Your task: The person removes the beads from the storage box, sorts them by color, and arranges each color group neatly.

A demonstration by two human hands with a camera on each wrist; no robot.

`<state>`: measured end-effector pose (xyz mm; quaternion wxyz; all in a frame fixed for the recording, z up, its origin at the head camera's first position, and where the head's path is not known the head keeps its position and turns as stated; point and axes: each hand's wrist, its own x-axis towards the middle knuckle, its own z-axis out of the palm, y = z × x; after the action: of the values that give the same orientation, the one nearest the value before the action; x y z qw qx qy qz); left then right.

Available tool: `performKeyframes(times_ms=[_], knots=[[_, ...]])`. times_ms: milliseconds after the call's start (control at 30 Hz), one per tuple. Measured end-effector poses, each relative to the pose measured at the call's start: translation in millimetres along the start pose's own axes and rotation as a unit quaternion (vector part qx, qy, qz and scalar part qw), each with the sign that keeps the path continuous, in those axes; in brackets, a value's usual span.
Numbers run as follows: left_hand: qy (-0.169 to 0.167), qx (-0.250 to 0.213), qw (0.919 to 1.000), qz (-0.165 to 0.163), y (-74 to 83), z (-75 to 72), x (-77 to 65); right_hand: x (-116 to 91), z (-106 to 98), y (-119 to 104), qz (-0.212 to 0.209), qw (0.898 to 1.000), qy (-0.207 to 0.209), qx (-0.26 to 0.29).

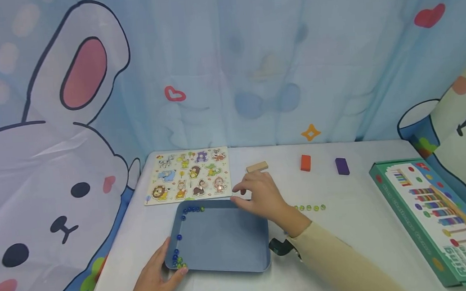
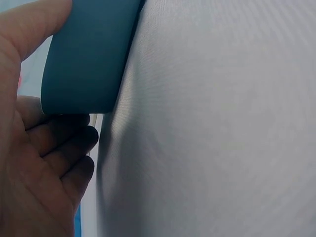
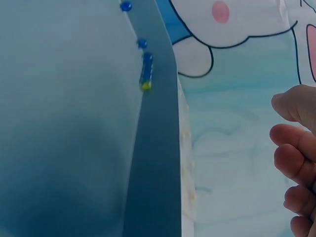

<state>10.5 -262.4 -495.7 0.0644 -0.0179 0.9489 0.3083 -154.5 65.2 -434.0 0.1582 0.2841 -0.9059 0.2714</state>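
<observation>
A blue curtain (image 1: pixel 210 52) printed with cartoon animals hangs behind a white desk (image 1: pixel 355 213). On the desk's right side lies the biggest loose thing, a green-edged toy box (image 1: pixel 437 221). The blue-grey tray (image 1: pixel 223 236) sits in front, left of the box, with an animal picture board (image 1: pixel 188 175) just beyond it.

The left hand (image 1: pixel 156 272) grips the tray's near-left corner, thumb along the near wall and the other fingers bent round the side; that light hold seems right for keeping the tray from sliding, without tilting it. The right hand (image 1: pixel 262 195) is above the far-right corner, thumb and index apart, the other fingers loosely bent, with nothing visible between them. Lowering the fingers close to the tray floor before parting them would probably keep a marble from bouncing or knocking its neighbours.

A wooden block (image 1: pixel 257 167), an orange block (image 1: pixel 305 163) and a purple block (image 1: pixel 342 166) lie farther back.

Smallest are the marbles: blue marbles (image 1: pixel 179 237) and a few green ones inside the tray, along its far and left walls and in the near-left corner, and a row of green marbles (image 1: pixel 309 208) on the desk, right of the tray. Pinching each by its sides should stop it rolling off
</observation>
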Motion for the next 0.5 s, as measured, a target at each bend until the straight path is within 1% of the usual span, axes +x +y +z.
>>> performKeyframes(times_ms=[167,267,500], knots=[[-0.001,0.002,1.0,-0.004,-0.4,1.7,-0.1,17,20,-21,-0.033,0.999,-0.012,0.004],[-0.003,0.003,1.0,-0.006,-0.3,1.7,-0.3,24,35,-35,-0.046,0.999,-0.028,-0.002],[-0.007,-0.002,0.9999,-0.011,1.6,-0.3,0.0,36,68,-63,-0.063,0.994,-0.082,-0.031]])
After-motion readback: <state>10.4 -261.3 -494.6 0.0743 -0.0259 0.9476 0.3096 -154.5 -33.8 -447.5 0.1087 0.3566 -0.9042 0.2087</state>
